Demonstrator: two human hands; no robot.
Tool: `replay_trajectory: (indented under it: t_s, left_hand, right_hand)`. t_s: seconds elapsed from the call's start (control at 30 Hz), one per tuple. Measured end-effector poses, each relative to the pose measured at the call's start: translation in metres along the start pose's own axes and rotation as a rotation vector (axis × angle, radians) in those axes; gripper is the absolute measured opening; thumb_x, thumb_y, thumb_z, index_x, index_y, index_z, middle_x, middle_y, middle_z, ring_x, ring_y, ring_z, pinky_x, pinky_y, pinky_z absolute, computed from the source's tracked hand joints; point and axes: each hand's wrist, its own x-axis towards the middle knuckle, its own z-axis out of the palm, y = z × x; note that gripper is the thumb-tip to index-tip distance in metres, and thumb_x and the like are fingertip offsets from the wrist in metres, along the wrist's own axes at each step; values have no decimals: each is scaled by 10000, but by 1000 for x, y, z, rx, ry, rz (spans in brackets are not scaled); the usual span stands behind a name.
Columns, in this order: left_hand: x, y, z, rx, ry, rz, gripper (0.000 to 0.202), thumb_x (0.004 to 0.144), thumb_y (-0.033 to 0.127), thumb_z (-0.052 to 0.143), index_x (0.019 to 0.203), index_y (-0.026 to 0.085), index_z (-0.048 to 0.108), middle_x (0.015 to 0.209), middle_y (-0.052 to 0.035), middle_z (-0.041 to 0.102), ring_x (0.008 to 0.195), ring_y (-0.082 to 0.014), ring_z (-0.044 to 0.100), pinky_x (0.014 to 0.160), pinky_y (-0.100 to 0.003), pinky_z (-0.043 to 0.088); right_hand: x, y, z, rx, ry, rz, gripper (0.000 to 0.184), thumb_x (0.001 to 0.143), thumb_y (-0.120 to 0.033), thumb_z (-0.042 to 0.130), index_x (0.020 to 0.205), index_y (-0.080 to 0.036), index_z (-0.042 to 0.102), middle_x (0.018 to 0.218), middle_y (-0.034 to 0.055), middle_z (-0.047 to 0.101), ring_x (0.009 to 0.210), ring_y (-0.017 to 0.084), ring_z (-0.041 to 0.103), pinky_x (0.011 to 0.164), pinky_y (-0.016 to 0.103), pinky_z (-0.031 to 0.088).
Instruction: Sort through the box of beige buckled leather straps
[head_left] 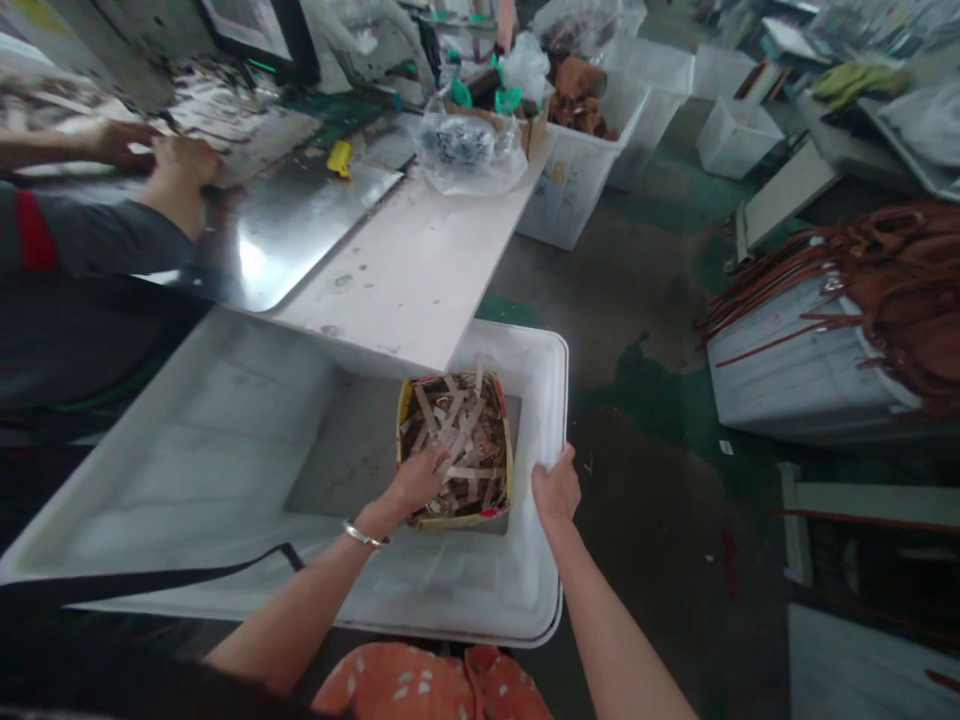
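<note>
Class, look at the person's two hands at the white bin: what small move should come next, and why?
Probably the left hand should pinch a few of the pale strips: it is right at the heap in the box, which sits inside the white bin. The right hand grips the bin's rim, so it might steady things.

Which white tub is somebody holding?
The near tub, with a box of strips inside: the right hand grips its rim. No hand touches the other tubs.
</note>
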Motion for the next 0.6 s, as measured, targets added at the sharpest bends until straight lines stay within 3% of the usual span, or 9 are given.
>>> replay_trajectory:
  t_s: [0.07, 0.17, 0.27, 0.33, 0.47, 0.6]
  left_hand:
    - [4, -7, 10, 58, 41, -26, 425, 792, 177, 577, 1206, 145, 668, 1231, -202, 681, 1159, -360, 638, 1050, -510, 483]
    - [9, -12, 20, 215, 144, 12, 646, 832, 280, 646, 1459, 179, 524, 1538, -230, 452, 1431, -410, 410, 1151, -566, 388]
    - [21, -19, 33, 361, 150, 36, 773, 867, 419, 660, 1567, 215, 406, 1676, -221, 222, 1539, -441, 209, 1165, -666, 328]
    - [33, -25, 47, 372, 114, 32, 797, 884, 442, 640, 1598, 232, 356, 1704, -196, 147, 1561, -452, 126, 1159, -737, 274]
    - [60, -35, 71, 365, 117, 45, 808, 917, 411, 600, 1630, 227, 269, 1713, -163, 118, 1571, -433, 91, 1179, -754, 204]
    - [83, -37, 77, 338, 83, -6, 833, 939, 507, 579, 1640, 233, 222, 1708, -186, 84, 1554, -459, 141, 1136, -803, 207]
  right_hand:
    - [1, -1, 3, -16, 8, 15, 555, 900, -244, 494, 1439, -135, 421, 1174, 161, 724, 1004, 279, 725, 845, 384, 525]
    - [3, -3, 7, -40, 13, 29, 570, 894, -266, 505, 1443, -138, 416, 1162, 148, 732, 991, 283, 726, 836, 382, 527]
    - [3, -7, 9, -50, 10, 66, 580, 897, -283, 508, 1451, -145, 409, 1179, 141, 731, 1022, 299, 721, 843, 387, 527]
    - [3, -9, 11, -60, 4, 86, 577, 906, -292, 497, 1453, -134, 407, 1207, 156, 723, 1058, 317, 714, 862, 397, 525]
    - [2, -11, 14, -102, 7, 77, 586, 917, -295, 490, 1460, -96, 398, 1255, 195, 701, 1123, 338, 695, 918, 408, 517]
    - [2, -9, 19, -108, 27, 67, 585, 920, -322, 509, 1445, -86, 409, 1335, 220, 658, 1189, 358, 665, 963, 417, 505]
